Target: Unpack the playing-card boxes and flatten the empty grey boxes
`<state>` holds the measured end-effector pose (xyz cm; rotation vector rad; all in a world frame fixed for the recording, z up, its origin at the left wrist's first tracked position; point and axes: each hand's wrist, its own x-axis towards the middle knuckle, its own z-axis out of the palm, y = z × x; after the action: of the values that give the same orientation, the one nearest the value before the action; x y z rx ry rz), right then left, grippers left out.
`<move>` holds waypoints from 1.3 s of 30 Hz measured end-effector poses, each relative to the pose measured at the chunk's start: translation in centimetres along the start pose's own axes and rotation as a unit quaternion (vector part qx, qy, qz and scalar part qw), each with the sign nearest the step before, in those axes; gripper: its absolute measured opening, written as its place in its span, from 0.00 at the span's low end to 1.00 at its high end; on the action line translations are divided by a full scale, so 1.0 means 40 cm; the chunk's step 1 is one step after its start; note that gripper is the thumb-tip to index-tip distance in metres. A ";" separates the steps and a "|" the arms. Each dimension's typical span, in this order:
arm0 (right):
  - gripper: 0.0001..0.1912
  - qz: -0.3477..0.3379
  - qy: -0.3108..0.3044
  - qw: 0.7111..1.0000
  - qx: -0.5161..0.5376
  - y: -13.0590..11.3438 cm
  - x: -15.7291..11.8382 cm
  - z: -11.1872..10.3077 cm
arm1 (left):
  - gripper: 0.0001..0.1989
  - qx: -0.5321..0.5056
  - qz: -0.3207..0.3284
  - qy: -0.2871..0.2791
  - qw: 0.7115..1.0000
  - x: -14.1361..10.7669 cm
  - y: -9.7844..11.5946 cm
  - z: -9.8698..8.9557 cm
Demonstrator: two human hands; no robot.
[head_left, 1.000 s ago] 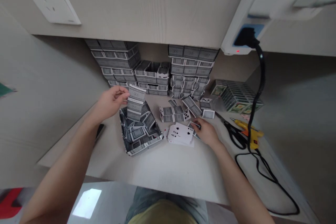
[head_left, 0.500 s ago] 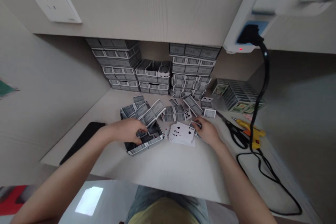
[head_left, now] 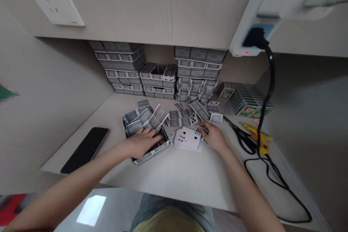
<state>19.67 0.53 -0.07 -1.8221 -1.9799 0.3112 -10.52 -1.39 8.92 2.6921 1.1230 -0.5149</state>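
My left hand point(head_left: 144, 141) lies over the near part of an open box built from playing cards point(head_left: 150, 156), its fingers stretched and spread across the inside. Folded grey-backed cards point(head_left: 158, 116) lie loose in the box's far half. To the right, my right hand point(head_left: 213, 136) pinches a playing card point(head_left: 202, 129) at the edge of a pile of face-up cards point(head_left: 187, 138), with spades on top. Its fingertips partly cover that card. Folded cards point(head_left: 179, 117) are spread on the desk just beyond the pile.
Stacked blocks made of cards point(head_left: 201, 65) line the back under the shelf. On the right are black scissors point(head_left: 244, 139), a yellow glue gun point(head_left: 262, 137), its black cable point(head_left: 268, 98) and clear-boxed card packs point(head_left: 246, 99). A phone point(head_left: 85, 150) lies on the left.
My left hand has moved from reaching down inside the card box to lying flatter across it, fingers spread. The box has shifted slightly left. My right hand has barely moved.
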 end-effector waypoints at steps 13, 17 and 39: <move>0.12 -0.005 0.003 1.000 0.004 0.004 0.001 0.001 | 0.24 -0.102 0.021 0.092 0.990 -0.016 -0.065 -0.028; 0.12 -0.009 0.005 1.000 0.023 0.010 0.002 0.003 | 0.18 -0.180 0.002 0.102 0.978 -0.035 -0.089 -0.038; 0.08 -0.102 0.200 0.941 0.252 -0.118 -0.073 -0.053 | 0.19 -0.268 -0.032 0.247 0.931 0.038 0.166 -0.103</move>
<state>16.58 -3.12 3.43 -1.2310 -1.6001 0.3178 -3.78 -3.83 12.36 2.3388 1.2362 0.4437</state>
